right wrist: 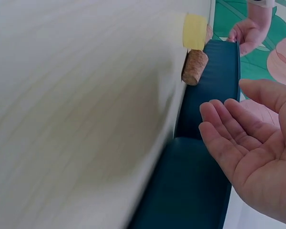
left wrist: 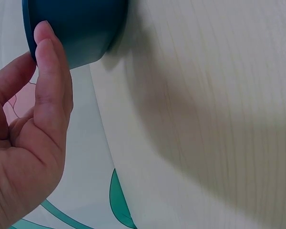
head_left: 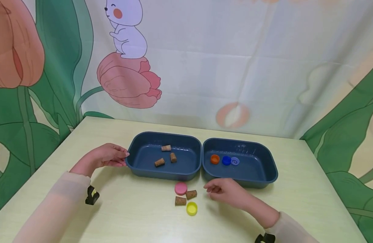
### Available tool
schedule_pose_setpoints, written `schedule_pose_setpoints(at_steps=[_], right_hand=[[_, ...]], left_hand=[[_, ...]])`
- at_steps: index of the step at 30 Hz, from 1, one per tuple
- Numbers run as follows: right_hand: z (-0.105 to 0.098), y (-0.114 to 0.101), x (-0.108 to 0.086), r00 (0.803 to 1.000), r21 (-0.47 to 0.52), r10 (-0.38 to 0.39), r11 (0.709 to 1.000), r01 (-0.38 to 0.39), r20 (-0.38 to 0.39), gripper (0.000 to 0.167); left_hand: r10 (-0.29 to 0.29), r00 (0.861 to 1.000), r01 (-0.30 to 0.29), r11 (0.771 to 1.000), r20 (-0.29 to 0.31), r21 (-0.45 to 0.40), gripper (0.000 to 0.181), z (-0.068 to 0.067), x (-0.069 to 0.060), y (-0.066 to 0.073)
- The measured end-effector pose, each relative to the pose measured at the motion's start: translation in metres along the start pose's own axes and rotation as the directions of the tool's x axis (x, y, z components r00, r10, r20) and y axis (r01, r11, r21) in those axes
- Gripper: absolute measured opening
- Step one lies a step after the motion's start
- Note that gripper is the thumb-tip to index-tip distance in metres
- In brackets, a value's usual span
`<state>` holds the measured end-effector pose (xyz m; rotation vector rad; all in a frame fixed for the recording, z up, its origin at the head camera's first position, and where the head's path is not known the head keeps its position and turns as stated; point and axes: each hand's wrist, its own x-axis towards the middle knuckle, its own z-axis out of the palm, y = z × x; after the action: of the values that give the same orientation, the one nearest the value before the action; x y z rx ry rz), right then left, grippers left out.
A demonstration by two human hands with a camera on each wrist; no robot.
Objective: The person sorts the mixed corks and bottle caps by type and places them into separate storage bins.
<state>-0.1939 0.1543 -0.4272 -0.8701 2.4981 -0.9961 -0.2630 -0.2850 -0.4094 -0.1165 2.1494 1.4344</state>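
Note:
At its left end, the left dark blue tray (head_left: 162,173) is pinched at the rim by my left hand (head_left: 108,156); the left wrist view shows the fingers (left wrist: 50,62) against its outer wall. My right hand (head_left: 227,192), fingers loosely bent and holding nothing, hovers in front of the right dark blue tray (head_left: 259,184). Left of that hand lie a pink cap (head_left: 181,188), a yellow cap (head_left: 192,208), one cork (head_left: 191,194) and another cork (head_left: 180,201). Three corks (head_left: 159,162) lie inside the left tray. The right tray holds an orange cap (head_left: 215,159), a blue cap (head_left: 226,160) and a lavender cap (head_left: 235,161).
Both trays stand side by side on a pale wood-grain table (head_left: 138,209). Behind the table hangs a printed curtain (head_left: 198,77) with flowers and a white animal. A black strap piece (head_left: 92,195) sits at the left sleeve.

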Motion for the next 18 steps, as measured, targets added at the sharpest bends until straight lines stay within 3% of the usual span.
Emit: schedule_pose_setpoints(at_steps=[13, 18], right_hand=[[0.015, -0.005, 0.018, 0.999, -0.031, 0.041, 0.999, -0.040, 0.027, 0.032], [0.020, -0.003, 0.027, 0.999, -0.085, 0.021, 0.996, -0.018, 0.034, 0.032]], left_hand=[[0.036, 0.999, -0.035, 0.999, 0.012, -0.021, 0.028, -0.001, 0.001, -0.005], [0.032, 0.999, -0.032, 0.999, 0.012, -0.023, 0.032, -0.001, 0.001, -0.005]])
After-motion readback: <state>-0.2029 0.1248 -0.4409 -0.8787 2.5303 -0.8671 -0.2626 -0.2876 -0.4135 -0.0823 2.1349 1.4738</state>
